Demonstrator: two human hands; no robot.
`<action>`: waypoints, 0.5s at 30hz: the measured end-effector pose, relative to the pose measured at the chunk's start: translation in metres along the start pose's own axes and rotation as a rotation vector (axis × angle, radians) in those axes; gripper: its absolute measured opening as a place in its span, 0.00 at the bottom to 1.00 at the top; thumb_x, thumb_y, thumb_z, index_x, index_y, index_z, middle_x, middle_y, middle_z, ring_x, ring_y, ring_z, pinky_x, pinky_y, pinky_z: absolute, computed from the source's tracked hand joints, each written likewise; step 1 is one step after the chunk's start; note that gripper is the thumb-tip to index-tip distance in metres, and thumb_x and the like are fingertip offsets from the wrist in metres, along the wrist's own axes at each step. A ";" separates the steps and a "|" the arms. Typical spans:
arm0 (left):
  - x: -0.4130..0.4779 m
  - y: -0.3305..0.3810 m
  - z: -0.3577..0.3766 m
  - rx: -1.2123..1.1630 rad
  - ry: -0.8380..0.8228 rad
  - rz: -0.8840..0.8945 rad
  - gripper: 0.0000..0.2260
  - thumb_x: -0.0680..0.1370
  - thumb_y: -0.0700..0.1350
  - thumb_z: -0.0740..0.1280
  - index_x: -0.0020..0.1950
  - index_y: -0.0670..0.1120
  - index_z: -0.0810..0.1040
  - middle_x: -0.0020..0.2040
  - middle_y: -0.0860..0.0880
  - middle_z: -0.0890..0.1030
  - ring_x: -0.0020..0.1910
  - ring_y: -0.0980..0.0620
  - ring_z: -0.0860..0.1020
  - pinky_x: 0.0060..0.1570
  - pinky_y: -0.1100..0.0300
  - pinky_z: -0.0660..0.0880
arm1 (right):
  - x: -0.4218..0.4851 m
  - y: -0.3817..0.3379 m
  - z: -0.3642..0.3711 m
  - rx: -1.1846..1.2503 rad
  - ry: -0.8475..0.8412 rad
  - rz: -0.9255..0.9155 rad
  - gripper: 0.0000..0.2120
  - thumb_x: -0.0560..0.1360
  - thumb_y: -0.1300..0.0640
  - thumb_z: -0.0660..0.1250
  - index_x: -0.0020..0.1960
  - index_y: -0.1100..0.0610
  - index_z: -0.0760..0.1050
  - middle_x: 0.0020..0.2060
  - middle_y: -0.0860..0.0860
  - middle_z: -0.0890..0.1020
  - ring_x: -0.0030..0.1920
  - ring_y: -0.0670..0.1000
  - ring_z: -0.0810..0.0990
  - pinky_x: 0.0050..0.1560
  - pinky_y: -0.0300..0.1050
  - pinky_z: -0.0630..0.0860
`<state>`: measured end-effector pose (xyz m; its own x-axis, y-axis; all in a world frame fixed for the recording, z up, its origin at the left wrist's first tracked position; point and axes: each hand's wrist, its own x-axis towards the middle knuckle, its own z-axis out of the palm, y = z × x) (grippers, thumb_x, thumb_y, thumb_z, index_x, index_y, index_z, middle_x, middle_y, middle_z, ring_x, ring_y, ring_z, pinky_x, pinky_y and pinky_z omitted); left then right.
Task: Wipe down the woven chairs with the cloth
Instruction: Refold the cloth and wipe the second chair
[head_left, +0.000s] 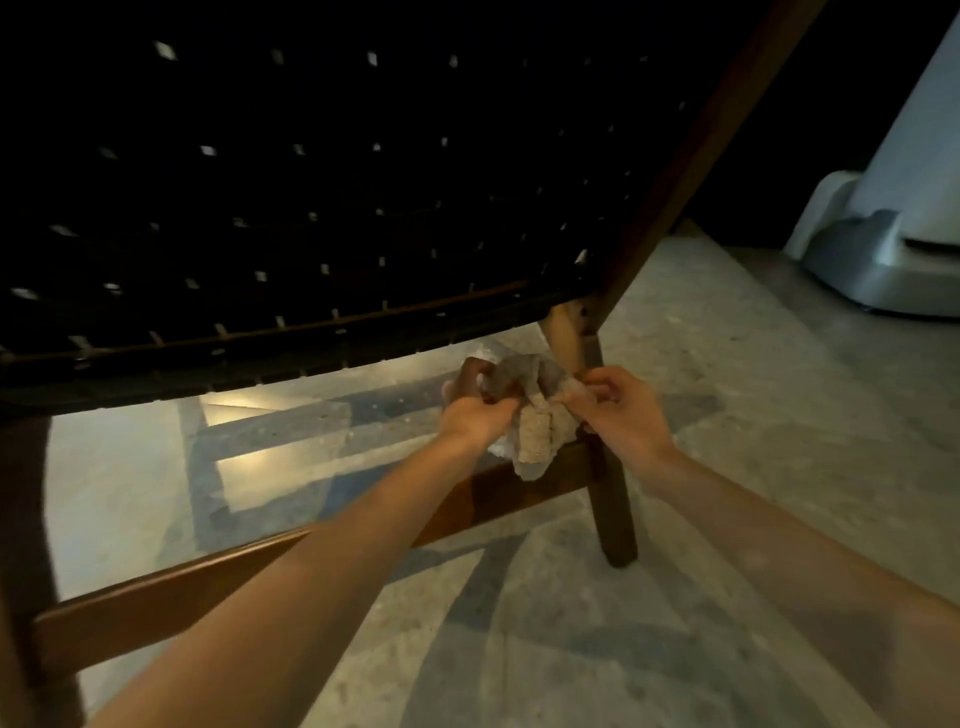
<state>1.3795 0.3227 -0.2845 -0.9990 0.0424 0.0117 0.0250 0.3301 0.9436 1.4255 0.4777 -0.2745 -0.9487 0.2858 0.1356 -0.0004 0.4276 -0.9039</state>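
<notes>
Both hands, left hand (475, 410) and right hand (621, 410), pinch the crumpled cloth (535, 415), held before the woven chair (311, 208) near its back leg (613, 499). Better to refold it to a clean face, then wipe the rail (208, 582).

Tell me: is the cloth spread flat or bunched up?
Bunched up. The cloth is crumpled between both hands, the left hand and right hand gripping it, one end hanging down.
</notes>
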 end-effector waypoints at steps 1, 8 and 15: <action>0.010 0.000 0.013 -0.016 0.024 -0.003 0.10 0.75 0.39 0.68 0.54 0.46 0.71 0.50 0.44 0.74 0.49 0.47 0.75 0.39 0.64 0.71 | 0.010 0.009 -0.006 0.016 -0.003 -0.004 0.09 0.74 0.56 0.71 0.53 0.53 0.76 0.41 0.48 0.80 0.42 0.44 0.81 0.46 0.43 0.81; 0.076 0.008 0.073 -0.060 0.182 0.043 0.08 0.77 0.37 0.63 0.56 0.42 0.71 0.61 0.37 0.71 0.53 0.44 0.74 0.49 0.58 0.74 | 0.069 0.039 -0.018 0.088 0.130 -0.104 0.09 0.76 0.58 0.68 0.54 0.49 0.74 0.46 0.38 0.77 0.50 0.45 0.79 0.46 0.32 0.77; 0.091 0.024 0.106 -0.241 0.255 0.068 0.12 0.81 0.42 0.60 0.64 0.43 0.70 0.64 0.40 0.67 0.60 0.46 0.71 0.61 0.51 0.73 | 0.089 0.054 -0.009 0.288 -0.006 -0.007 0.23 0.79 0.69 0.56 0.67 0.48 0.66 0.40 0.28 0.78 0.42 0.39 0.82 0.42 0.44 0.80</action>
<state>1.2935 0.4340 -0.2956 -0.9731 -0.1898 0.1303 0.1127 0.1009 0.9885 1.3439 0.5342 -0.3080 -0.9503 0.2778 0.1408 -0.0962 0.1682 -0.9811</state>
